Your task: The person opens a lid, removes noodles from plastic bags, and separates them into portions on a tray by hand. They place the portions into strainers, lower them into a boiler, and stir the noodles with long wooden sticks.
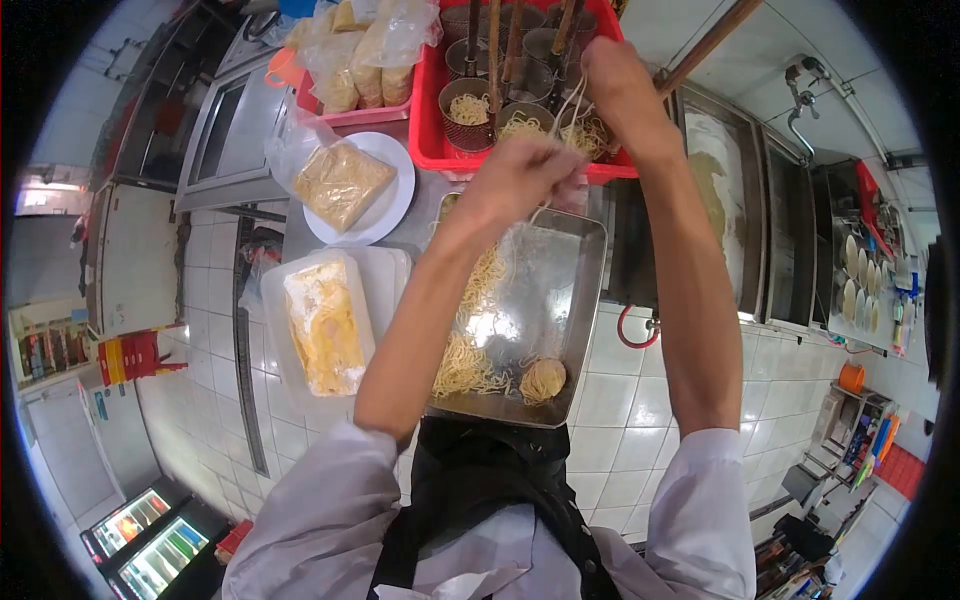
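My right hand [618, 85] is raised over the right side of a red bin [424, 125], fingers closed on a few noodle strands [570, 105]. Those strands run down toward my left hand [530, 175], which is blurred by motion at the bin's front edge; its fingers look closed on noodles. Long-handled strainer baskets stand in the bin, and several hold noodles [468, 109]. Below my hands lies a metal tray [560, 250]. Loose noodles [465, 365] spread along its left side, partly behind my left forearm, and one round noodle bundle [543, 381] sits near its front right corner.
A white plate [400, 205] bears a bag of crumb-like food [343, 183]. In front of it, a plastic container [275, 300] holds a floured yellow block [325, 325]. Filled bags [365, 60] crowd a second red bin. Metal basins [715, 180] and a tap [800, 95] are at right.
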A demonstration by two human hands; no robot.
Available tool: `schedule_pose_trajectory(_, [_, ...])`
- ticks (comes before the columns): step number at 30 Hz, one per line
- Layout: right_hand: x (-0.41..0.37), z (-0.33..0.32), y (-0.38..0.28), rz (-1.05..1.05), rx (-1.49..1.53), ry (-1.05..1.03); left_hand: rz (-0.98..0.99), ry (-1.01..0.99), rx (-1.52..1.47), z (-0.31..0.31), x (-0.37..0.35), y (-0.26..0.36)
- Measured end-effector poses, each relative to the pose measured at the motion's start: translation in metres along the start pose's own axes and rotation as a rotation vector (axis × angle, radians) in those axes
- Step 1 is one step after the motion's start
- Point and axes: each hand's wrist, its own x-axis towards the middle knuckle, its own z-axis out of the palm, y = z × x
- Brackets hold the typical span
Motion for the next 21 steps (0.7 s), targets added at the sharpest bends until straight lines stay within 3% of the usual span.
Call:
schedule_pose_trajectory(1, [-0.002,-0.002,0.000,-0.004,0.002,-0.004,-0.016,-0.014,0.009,-0.001,0.018,0.006])
schedule_pose_trajectory(3, [-0.006,-0.013,-0.001,-0.057,-0.068,-0.261,-0.043,-0.089,0.007,-0.006,0.064,0.013])
schedule_pose_trajectory(4, [-0.003,-0.023,0.002,-0.074,-0.063,-0.203,-0.039,-0.087,0.005,-0.008,0.084,0.014])
schedule_pose_trajectory(6, [-0.009,-0.049,-0.002,-0.280,-0.023,0.119,-0.108,-0.033,-0.018,-0.011,0.116,0.006])
schedule_pose_trajectory(8, [-0.022,-0.106,-0.043,-0.206,0.032,-0.050,-0.189,-0.076,0.016,-0.018,0.153,-0.012])
schedule_pose_trajectory(9, [-0.037,-0.127,-0.055,-0.130,0.042,-0.060,-0.273,-0.126,0.054,-0.019,0.167,-0.024])
schedule_pose_trajectory(11, [-0.056,-0.146,-0.054,-0.054,0.048,-0.072,-0.288,-0.042,0.214,-0.019,0.193,-0.051])
schedule_pose_trajectory(13, [-0.072,-0.149,-0.025,0.503,0.374,-0.099,0.228,-0.060,1.229,-0.028,0.225,-0.076])
schedule_pose_trajectory(14, [-0.077,-0.136,0.003,0.473,0.333,-0.098,0.299,-0.082,1.108,-0.017,0.163,-0.026])
schedule_pose_trajectory(15, [-0.079,-0.111,0.037,0.445,0.293,-0.097,0.299,-0.084,1.110,-0.017,0.140,-0.026])
schedule_pose_trajectory(17, [-0.077,-0.040,0.095,0.185,0.225,-0.051,0.494,0.265,0.544,-0.014,0.108,-0.030])
schedule_pose_trajectory(19, [-0.061,0.027,0.110,0.110,0.304,-0.031,0.476,0.412,0.424,-0.004,0.054,-0.044])
schedule_pose_trajectory(20, [-0.054,0.039,0.105,0.106,0.315,-0.033,0.363,0.475,0.468,0.002,0.024,-0.054])
schedule_pose_trajectory(21, [-0.047,0.049,0.097,-0.040,0.133,-0.022,0.251,0.537,0.512,0.006,-0.003,-0.064])
